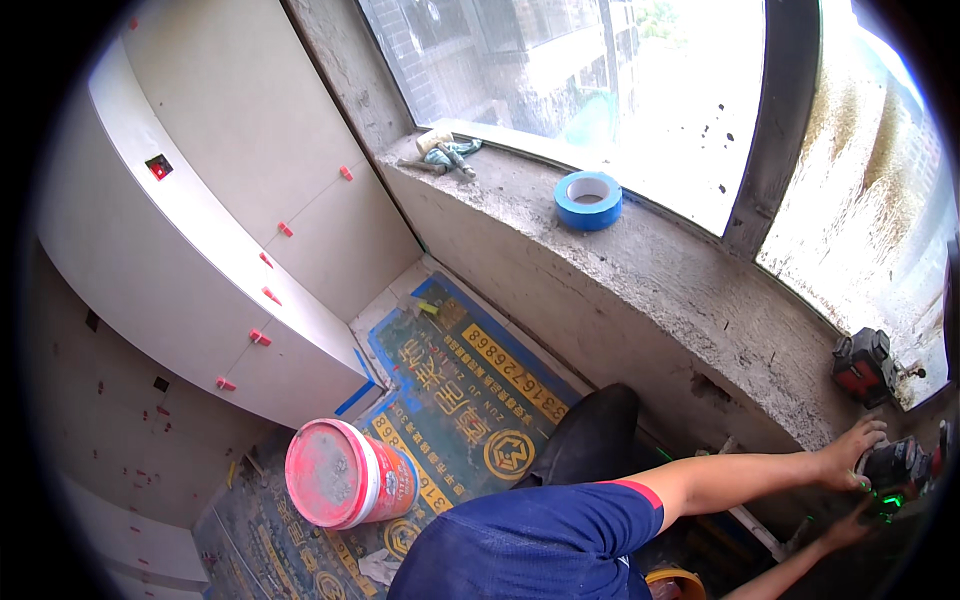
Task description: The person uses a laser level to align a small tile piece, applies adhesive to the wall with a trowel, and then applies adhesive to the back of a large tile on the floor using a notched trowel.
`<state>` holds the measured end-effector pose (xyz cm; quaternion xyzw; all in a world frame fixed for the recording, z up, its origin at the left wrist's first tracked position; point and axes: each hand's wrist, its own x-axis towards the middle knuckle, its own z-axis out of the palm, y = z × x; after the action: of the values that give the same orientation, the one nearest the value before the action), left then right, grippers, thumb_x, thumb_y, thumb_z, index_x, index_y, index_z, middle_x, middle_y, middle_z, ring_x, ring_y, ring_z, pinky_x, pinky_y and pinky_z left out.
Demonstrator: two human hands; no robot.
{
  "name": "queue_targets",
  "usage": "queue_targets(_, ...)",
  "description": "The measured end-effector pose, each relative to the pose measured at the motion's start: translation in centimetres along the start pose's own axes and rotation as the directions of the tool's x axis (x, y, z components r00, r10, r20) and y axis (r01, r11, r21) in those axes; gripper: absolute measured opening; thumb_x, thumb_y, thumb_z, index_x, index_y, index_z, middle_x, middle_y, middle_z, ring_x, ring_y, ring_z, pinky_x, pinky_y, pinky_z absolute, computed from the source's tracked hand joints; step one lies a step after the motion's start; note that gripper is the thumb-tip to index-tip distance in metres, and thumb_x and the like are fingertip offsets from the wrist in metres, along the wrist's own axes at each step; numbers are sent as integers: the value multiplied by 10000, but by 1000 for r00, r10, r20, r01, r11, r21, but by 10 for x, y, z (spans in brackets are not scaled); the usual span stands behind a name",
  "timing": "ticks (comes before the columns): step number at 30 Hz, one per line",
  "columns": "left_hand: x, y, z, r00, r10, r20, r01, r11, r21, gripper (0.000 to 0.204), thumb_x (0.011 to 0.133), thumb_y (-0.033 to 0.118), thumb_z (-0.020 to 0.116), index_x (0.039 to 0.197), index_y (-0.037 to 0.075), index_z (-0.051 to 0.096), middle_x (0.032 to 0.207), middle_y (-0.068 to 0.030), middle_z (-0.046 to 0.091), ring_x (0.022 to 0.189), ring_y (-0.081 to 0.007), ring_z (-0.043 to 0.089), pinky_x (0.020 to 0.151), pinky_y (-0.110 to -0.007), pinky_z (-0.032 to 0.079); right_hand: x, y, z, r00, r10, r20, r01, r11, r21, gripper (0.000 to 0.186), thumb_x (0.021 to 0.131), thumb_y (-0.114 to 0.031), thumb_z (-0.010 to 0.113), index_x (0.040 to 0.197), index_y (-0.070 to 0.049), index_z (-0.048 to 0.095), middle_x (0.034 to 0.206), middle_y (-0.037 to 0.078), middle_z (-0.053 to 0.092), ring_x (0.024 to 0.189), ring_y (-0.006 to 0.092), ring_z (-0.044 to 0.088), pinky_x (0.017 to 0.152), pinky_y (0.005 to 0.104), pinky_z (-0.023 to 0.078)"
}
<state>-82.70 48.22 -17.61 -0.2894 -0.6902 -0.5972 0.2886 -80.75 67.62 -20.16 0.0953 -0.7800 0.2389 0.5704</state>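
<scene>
Head — hands (850, 453) at green-lit device (893, 466); tape (588, 215) on sill (690, 268)

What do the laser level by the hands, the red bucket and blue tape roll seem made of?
Laser level: probably hard plastic, matte; its dark housing looks moulded. Red bucket: likely plastic, slightly glossy; smooth wall, dusty lid. Blue tape roll: film or paper, can't tell; smooth, evenly coloured.

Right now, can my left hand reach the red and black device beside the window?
Probably yes: your left hand looks close to that device, with nothing visible between, though it seems busy with the green-lit tool.
</scene>
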Motion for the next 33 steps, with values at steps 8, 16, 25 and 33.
queue_targets(8,-1,-4,0,1000,-21,-22,20,1000,-19,919,499,312,804,1259,-19,406,1357,-250,349,1323,-475,236,1096,-524,239,4,-16,-3,999,-35,11,35,999,-2,407,893,-232,643,1145,80,571,1114,261,598,1040,352,575,926,439,422)
queue_targets(16,-1,-4,3,999,-26,-25,25,999,-41,955,506,328,809,1291,-8,381,1377,-263,326,1318,-493,234,1094,-537,231,-12,4,1,997,-39,61,39,999,-3,402,926,-219,588,1290,-58,527,1323,248,472,1212,325,481,1033,422,353)
queue_targets(25,-2,-7,6,1000,-8,-15,8,1000,10,878,499,283,800,1247,22,422,1369,-260,327,1311,-507,231,1080,-561,245,-4,1,1,993,-115,6,115,990,-78,362,897,-216,634,1147,43,597,1146,236,604,1043,337,583,913,435,431)
queue_targets(33,1,5,-2,998,-47,47,48,999,-13,753,533,226,784,1201,62,479,1375,-249,329,1317,-503,222,1080,-559,252,2,-12,-3,985,-170,7,170,980,-103,351,900,-207,630,1132,53,600,1118,222,624,1007,339,595,891,441,440)
